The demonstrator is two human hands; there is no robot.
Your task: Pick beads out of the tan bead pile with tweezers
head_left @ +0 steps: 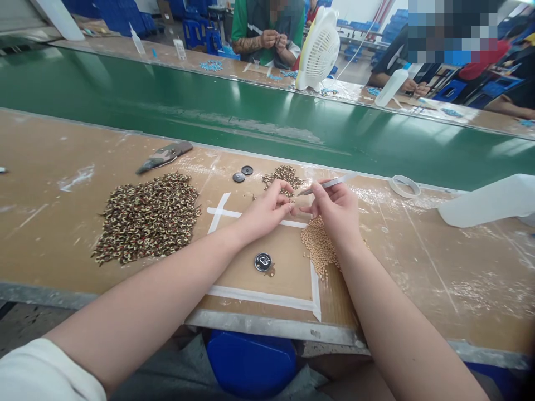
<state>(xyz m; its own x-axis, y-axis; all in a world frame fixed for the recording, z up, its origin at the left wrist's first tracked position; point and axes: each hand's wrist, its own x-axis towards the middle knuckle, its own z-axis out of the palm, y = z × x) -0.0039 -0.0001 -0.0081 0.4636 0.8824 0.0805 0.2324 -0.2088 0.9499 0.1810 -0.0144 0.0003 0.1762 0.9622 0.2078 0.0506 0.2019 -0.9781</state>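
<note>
My right hand [340, 209] grips a pair of slim metal tweezers [330, 182], their tip pointing left toward my other hand. The fingers of my left hand [265, 211] are curled, thumb near the fingertips; whatever sits between them is too small to make out. Just beyond the left fingers lies a small heap of dark-and-cream curved pieces [286, 174]. Under my right wrist, a pile of small tan beads [320, 248] is partly covered. Between my forearms rests a round black lid-like disc [263, 262] with a pale mark on it.
White tape [263, 298] frames part of the table. A large heap of dark curved pieces [146, 217] lies left, below a camouflage pouch [165, 156]. Two dark discs [239, 177], a tape roll [404, 186] and a white bottle [489, 200] stand about. Beyond the green belt [167, 111], people work.
</note>
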